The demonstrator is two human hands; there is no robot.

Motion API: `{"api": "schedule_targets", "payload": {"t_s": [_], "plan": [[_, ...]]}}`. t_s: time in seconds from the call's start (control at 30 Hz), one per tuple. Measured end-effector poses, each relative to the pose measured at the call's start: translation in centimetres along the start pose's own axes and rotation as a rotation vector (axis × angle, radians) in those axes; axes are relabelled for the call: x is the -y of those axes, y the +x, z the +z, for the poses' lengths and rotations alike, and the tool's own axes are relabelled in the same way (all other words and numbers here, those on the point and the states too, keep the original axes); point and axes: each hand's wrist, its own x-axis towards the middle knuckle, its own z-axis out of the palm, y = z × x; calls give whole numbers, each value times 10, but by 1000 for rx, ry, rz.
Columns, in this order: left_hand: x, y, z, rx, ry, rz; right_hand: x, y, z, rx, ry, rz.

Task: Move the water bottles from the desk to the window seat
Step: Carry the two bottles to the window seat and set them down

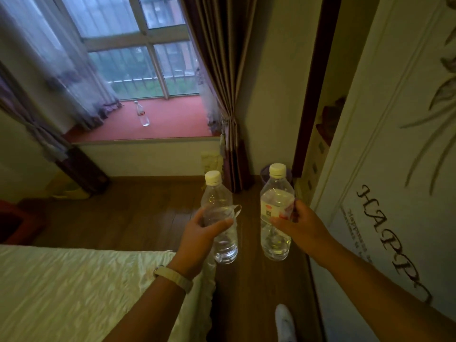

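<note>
My left hand (201,236) grips a clear water bottle (219,201) with a pale cap, its loose label hanging off, held upright over the wooden floor. My right hand (299,227) grips a second clear bottle (276,193), which has a white and red label. Both bottles are at chest height in front of me. Ahead lies the red window seat (172,122) under the window. A third clear bottle (142,114) stands upright on the seat, near its middle. The desk is out of view.
A bed with a pale cover (74,290) fills the lower left. A white wardrobe door (385,169) with lettering runs along the right. Brown curtains (222,70) hang at the seat's right end, sheer ones (49,70) at its left. A purple bin (265,175) sits by the curtain.
</note>
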Motion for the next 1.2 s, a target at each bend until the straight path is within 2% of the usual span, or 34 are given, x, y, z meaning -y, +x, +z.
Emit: {"api": "schedule_targets", "payload": {"t_s": [0.27, 0.57, 0.87, 1.2], "plan": [[-34, 110, 34, -110, -20, 14, 15, 138, -19, 151, 0, -6], [-57, 188, 16, -222, -85, 39, 49, 240, -2, 264, 28, -1], [-60, 289, -61, -257, -127, 34, 66, 351, 81, 346, -23, -18], [-93, 408, -168, -268, -183, 72, 118, 470, 185, 380, -37, -72]]}}
